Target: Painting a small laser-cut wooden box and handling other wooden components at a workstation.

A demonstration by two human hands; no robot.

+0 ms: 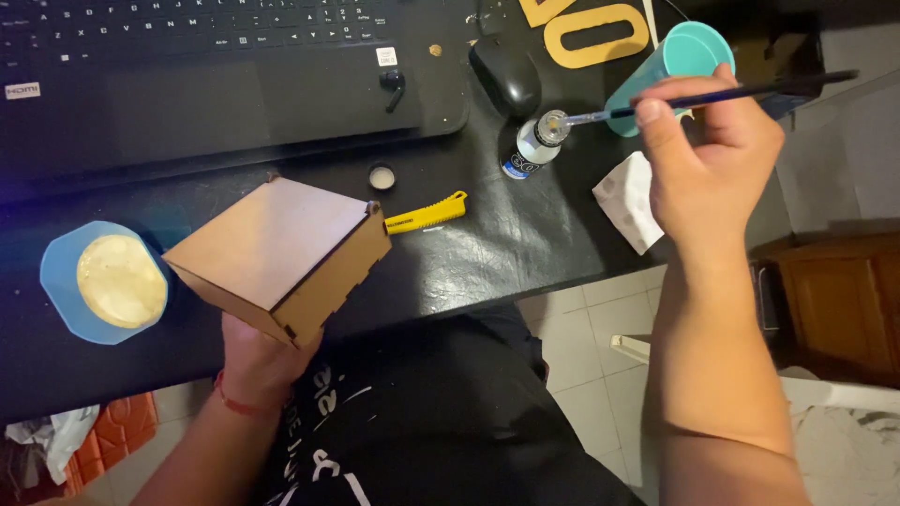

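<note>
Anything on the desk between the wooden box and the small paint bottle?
Head view: a yellow utility knife lies between the wooden box and the small paint bottle, and a small round cap sits just above that line.

1. The left hand point(253, 361) held a brown wooden box point(281, 255) from below, tilted.
2. The right hand point(708, 155) pinched a thin dark paintbrush point(712, 96).
3. The brush tip sat at the mouth of a small white bottle point(534, 145), left of that hand.
4. A teal cup point(680, 61) stood just behind the right hand.
5. A yellow cutter point(427, 214) lay between the two hands.
6. A blue dish point(103, 281) sat left of the box.
</note>
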